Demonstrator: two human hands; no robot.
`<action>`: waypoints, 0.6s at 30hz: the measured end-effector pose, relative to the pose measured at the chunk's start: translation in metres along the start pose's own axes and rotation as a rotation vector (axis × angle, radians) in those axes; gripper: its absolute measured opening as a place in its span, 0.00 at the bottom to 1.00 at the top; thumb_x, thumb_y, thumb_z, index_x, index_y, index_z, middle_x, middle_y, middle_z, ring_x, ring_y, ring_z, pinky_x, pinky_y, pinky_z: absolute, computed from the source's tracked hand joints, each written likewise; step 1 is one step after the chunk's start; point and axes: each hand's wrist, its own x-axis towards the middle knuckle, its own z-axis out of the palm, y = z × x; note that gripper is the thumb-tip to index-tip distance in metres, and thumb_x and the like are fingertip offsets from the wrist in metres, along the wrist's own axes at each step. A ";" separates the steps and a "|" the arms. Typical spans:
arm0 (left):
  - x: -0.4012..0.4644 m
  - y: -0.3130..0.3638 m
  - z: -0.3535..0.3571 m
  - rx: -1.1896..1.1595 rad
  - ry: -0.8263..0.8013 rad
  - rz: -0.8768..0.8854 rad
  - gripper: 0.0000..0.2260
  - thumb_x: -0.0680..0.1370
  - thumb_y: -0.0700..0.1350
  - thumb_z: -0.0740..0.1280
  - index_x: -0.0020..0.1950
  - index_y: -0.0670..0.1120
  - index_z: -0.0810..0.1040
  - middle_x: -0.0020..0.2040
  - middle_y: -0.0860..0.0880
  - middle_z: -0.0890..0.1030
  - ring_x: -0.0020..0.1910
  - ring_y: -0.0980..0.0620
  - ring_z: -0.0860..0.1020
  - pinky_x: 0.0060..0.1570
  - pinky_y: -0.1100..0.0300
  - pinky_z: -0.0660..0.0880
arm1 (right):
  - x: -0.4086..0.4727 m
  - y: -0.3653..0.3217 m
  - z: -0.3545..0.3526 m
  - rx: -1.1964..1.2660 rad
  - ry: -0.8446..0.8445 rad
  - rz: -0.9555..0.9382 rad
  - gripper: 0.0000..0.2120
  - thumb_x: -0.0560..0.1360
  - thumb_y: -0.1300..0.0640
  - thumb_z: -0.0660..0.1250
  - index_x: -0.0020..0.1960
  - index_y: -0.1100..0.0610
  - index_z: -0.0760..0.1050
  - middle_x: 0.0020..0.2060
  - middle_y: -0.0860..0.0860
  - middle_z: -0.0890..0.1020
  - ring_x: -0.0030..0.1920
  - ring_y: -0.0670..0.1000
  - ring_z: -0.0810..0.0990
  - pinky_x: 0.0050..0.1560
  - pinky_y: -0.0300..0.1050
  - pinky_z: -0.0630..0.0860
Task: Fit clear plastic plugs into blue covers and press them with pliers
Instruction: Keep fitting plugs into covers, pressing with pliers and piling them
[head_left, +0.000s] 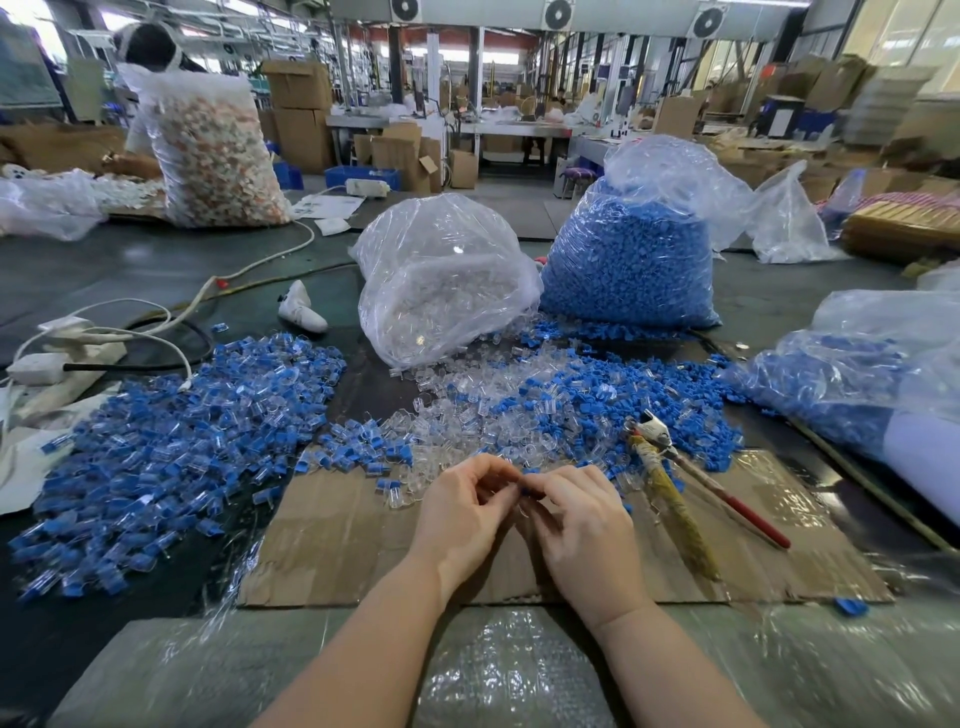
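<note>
Over the near middle of the cardboard sheet, the left hand and right hand meet fingertip to fingertip. The right hand pinches a small blue cover between thumb and forefinger. The left hand's fingers are curled toward it and seem to pinch a clear plug, though the piece is too transparent and blurred to be sure.

Just right of the hands, the pliers lie on the cardboard with their head toward the far side, one handle wrapped in yellowish tape, the other red. Loose clear plugs and blue covers are scattered along the sheet's far edge. A big heap of assembled blue-and-clear pieces spreads over the left part of the tabletop.

Toward the far middle stand a clear bag of plugs, tipped open toward the cardboard, and beside it on the right an upright bag of blue covers. Another bag with blue parts lies at the right edge. White cables and a power strip sit at the left edge.
</note>
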 end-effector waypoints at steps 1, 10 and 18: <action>0.000 0.000 0.000 -0.006 0.002 -0.007 0.04 0.74 0.36 0.68 0.46 0.43 0.80 0.40 0.46 0.82 0.38 0.54 0.78 0.43 0.66 0.75 | 0.001 0.000 -0.002 0.002 0.021 0.004 0.09 0.69 0.62 0.73 0.49 0.57 0.81 0.41 0.49 0.81 0.43 0.52 0.77 0.48 0.43 0.71; 0.003 -0.006 0.000 -0.096 -0.002 -0.062 0.06 0.75 0.36 0.68 0.44 0.47 0.78 0.37 0.48 0.80 0.35 0.57 0.78 0.38 0.67 0.75 | 0.015 0.041 -0.048 -0.497 -0.131 0.721 0.29 0.77 0.41 0.58 0.72 0.54 0.59 0.69 0.56 0.67 0.69 0.56 0.65 0.69 0.60 0.56; 0.008 -0.007 -0.001 -0.210 0.010 -0.115 0.05 0.75 0.34 0.67 0.44 0.43 0.78 0.34 0.49 0.80 0.30 0.60 0.78 0.31 0.69 0.75 | 0.017 0.062 -0.055 -0.533 -0.380 0.819 0.26 0.75 0.40 0.57 0.67 0.54 0.63 0.69 0.58 0.65 0.68 0.59 0.64 0.67 0.61 0.59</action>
